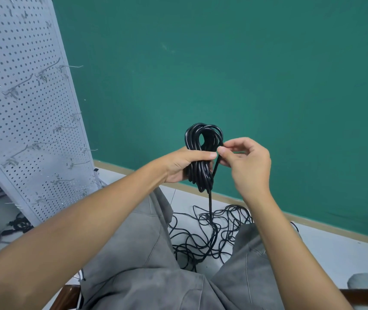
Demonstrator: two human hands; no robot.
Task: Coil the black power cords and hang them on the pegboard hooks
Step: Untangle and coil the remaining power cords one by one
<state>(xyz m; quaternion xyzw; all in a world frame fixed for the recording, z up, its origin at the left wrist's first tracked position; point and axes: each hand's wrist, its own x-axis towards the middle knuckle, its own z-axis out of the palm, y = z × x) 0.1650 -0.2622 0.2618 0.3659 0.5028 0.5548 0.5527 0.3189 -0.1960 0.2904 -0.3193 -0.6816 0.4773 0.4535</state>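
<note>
Winding the cord into a coil
Left hand grips the coil; right hand fingers pinch the cord. Loops should stay even.

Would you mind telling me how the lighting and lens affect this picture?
Head view: soft, even light; faint glare streaks on the coiled cord gripped by the left hand; wide-angle bending tilts the pegboard and the wall's baseboard; the right hand looks sharp.

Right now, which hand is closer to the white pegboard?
Left. The left hand grips the coiled cord on the side toward the pegboard; the right hand pinches the cord beyond it.
</note>
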